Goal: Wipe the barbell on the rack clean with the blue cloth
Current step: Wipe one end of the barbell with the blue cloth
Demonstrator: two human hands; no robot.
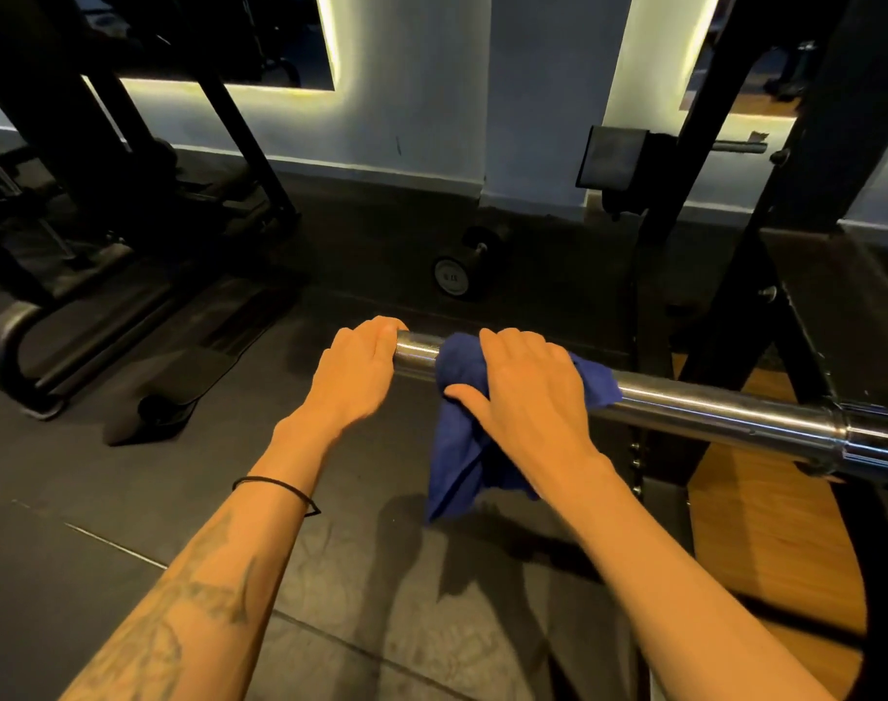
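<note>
A chrome barbell (pixel 709 404) runs from the middle of the view to the right, where its collar meets the black rack (pixel 765 275). My left hand (pixel 358 366) curls over the bar's free left end and grips it. Just right of that, a blue cloth (pixel 464 412) is draped over the sleeve and hangs down below it. My right hand (pixel 525 392) lies on top of the cloth with fingers wrapped over the bar, holding the cloth against the metal.
A black dumbbell (pixel 457 270) lies on the dark rubber floor beyond the bar. Another black machine frame (pixel 128 275) stands at the left. A wooden platform (pixel 765 528) sits under the rack at the right. Lit mirrors line the white wall behind.
</note>
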